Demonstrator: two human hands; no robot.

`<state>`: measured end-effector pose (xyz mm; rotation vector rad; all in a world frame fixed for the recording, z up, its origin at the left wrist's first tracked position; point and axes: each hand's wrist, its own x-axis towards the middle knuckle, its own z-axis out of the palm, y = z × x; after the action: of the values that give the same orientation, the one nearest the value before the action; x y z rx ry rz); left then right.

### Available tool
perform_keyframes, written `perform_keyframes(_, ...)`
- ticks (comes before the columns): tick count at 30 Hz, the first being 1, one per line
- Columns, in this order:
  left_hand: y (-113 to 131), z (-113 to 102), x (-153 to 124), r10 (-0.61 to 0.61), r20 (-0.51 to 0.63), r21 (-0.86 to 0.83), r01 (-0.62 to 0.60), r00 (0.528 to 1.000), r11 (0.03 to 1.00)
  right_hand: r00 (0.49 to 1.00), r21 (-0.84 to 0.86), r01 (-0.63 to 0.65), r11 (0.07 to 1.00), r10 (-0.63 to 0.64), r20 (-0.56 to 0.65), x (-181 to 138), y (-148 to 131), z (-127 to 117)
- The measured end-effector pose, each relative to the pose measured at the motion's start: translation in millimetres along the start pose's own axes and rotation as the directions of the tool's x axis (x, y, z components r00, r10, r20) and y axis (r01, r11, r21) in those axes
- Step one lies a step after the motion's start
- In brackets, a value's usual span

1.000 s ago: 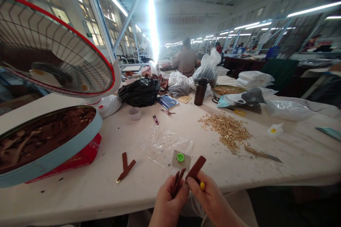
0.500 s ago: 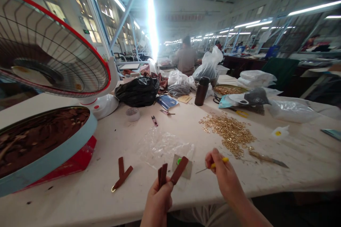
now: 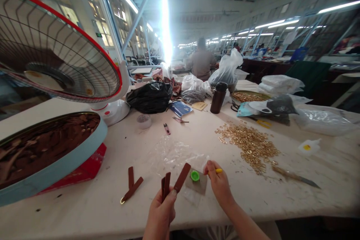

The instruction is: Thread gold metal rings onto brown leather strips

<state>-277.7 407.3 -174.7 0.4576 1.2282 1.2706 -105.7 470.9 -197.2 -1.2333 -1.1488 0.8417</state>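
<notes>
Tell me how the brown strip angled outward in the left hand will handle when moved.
The brown strip is probably fairly stiff, since it juts from the left hand without visible droop. It is likely light, being narrow and thin-looking. It seems unlikely to roll, because its broad face looks flat.

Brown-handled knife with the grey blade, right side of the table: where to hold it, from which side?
Probably mid-length on the slim brown handle, pinched across its width from above, coming in from the near side. It lies flat, grey blade pointing right and towards the person; small gold metal rings crowd the handle's left end.
</notes>
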Motion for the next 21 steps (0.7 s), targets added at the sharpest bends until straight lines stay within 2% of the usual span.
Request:
perform_keyframes(3,-2,6,0,-0.013,0.014,0.02,0.012,1.0,1.0,0.999,0.058,-0.004,0.998,0.006,-0.043,-3,-17,-5)
perform_keyframes(5,-2,12,-2,-0.04,0.026,0.043,0.039,0.999,0.998,0.997,0.165,-0.036,0.986,0.047,-0.06,-9,-36,-8)
perform_keyframes(9,1,25,-13,-0.088,0.096,0.082,0.08,0.992,0.993,0.983,0.509,-0.155,0.847,0.185,-0.008,-25,-77,-13)
perform_keyframes(11,2,30,-19,-0.088,0.123,0.086,0.077,0.989,0.993,0.982,0.566,-0.157,0.809,0.188,0.003,-33,-90,-14)
perform_keyframes(18,-4,37,-27,-0.027,0.121,0.031,0.024,0.992,0.999,0.985,0.58,-0.163,0.798,0.165,0.048,-47,-93,-11)
perform_keyframes(21,2,35,-33,-0.011,0.131,0.031,0.007,0.991,0.999,0.989,0.616,-0.109,0.78,0.146,-0.009,-44,-90,-19)
